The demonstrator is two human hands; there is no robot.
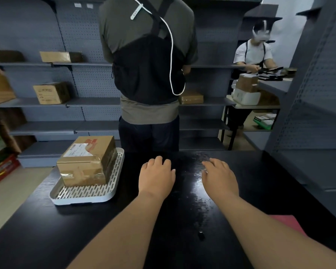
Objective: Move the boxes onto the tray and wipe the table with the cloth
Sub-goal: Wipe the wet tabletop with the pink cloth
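Observation:
A brown cardboard box (87,160) with a white label and red print stands on a white slotted tray (81,193) at the left of the black table (47,230). The box seems to rest on a second, flatter box; I cannot tell for sure. My left hand (156,176) lies flat, palm down, on the table just right of the tray, fingers apart and holding nothing. My right hand (219,176) lies the same way a little further right, also without anything in it. A pink cloth (285,223) shows at the table's right edge, partly hidden behind my right forearm.
A person with a dark backpack (147,70) stands right behind the table's far edge, facing grey shelves (47,102) that hold cardboard boxes. Another person (254,55) works at a table at the back right. A grey shelf unit (308,133) flanks the right side.

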